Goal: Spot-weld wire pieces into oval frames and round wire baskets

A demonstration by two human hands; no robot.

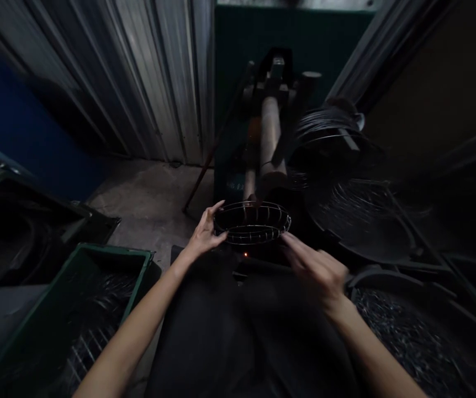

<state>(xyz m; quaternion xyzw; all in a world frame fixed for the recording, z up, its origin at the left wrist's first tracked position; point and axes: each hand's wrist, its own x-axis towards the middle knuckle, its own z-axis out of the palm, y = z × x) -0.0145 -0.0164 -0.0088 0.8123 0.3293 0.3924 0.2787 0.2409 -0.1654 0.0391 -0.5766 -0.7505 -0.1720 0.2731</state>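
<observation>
A round wire frame, made of thin rings joined by short cross wires, is held up in front of the machine's lower arm. My left hand grips its left edge, thumb below and fingers above. At the right edge, my right hand is closed, its fingertips pressed together against the rim. That hand is slightly blurred, and I cannot see whether a small piece lies between its fingers. Behind the frame stands a dark green machine with a thick metal cylinder arm. A tiny orange spark glows just below the frame.
A green bin with wire pieces stands at the left. At the right are a round tub of short wire pieces, a wide pan with loose wires and a wire coil. Corrugated metal sheeting lies behind. Dark cloth covers my lap.
</observation>
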